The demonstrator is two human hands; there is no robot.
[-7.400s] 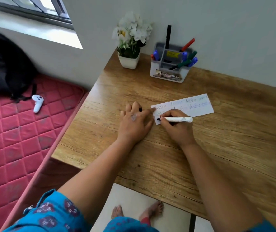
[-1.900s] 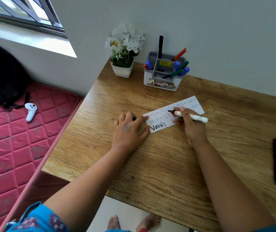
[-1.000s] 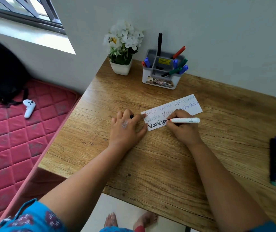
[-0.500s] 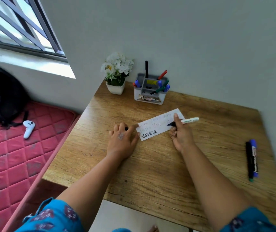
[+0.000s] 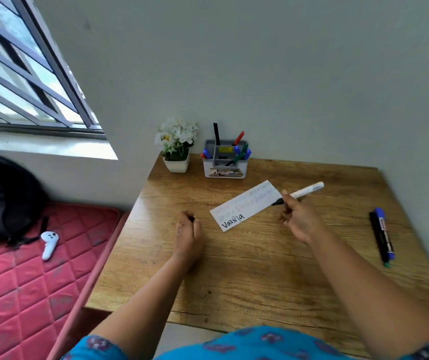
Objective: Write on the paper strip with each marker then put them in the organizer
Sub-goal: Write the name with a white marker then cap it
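Note:
A white paper strip [image 5: 244, 206] with several coloured words and a bold black word at its near end lies in the middle of the wooden table [image 5: 260, 268]. My right hand [image 5: 299, 222] holds a white marker with a black tip [image 5: 305, 191] lifted just off the strip's right end. My left hand [image 5: 188, 229] is curled to the left of the strip, apart from it, with a small black cap [image 5: 191, 218] in its fingers. The grey-and-white organizer [image 5: 225, 166] stands at the back by the wall with several markers in it.
A white pot of flowers [image 5: 177, 149] stands left of the organizer. Two markers, one black [image 5: 378, 236] and one blue [image 5: 384, 233], lie near the table's right edge. A red mattress [image 5: 26, 281] with a white controller [image 5: 49, 244] and a black bag [image 5: 2, 196] lies to the left.
My right hand finished the black word and lifted the marker to the strip's right end. My left hand let go of the strip and drew back, curled. My head has risen.

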